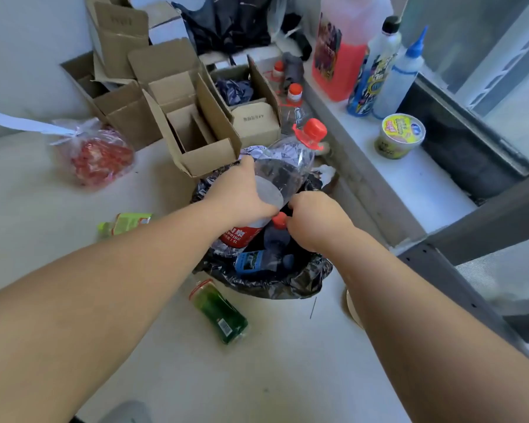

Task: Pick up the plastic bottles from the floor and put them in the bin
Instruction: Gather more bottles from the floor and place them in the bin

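Note:
A bin lined with a black bag (275, 286) stands on the floor in the middle. My left hand (239, 193) grips a large clear bottle (287, 163) with a red cap and red label, held slanted over the bin's opening. My right hand (315, 221) is closed at the red-capped neck of a small dark bottle with a blue label (275, 242) that lies inside the bin. A green bottle (223, 315) lies on the floor just in front of the bin. A pale green bottle (126, 224) lies to the left. Two red-capped bottles (294, 94) stand behind the bin by the ledge.
Open cardboard boxes (196, 123) crowd the floor behind the bin. A plastic bag of red items (101, 154) lies at the left. The window ledge (409, 184) on the right holds a pink jug, spray bottles and a noodle cup (400, 135). A metal frame (458, 270) juts in at the right.

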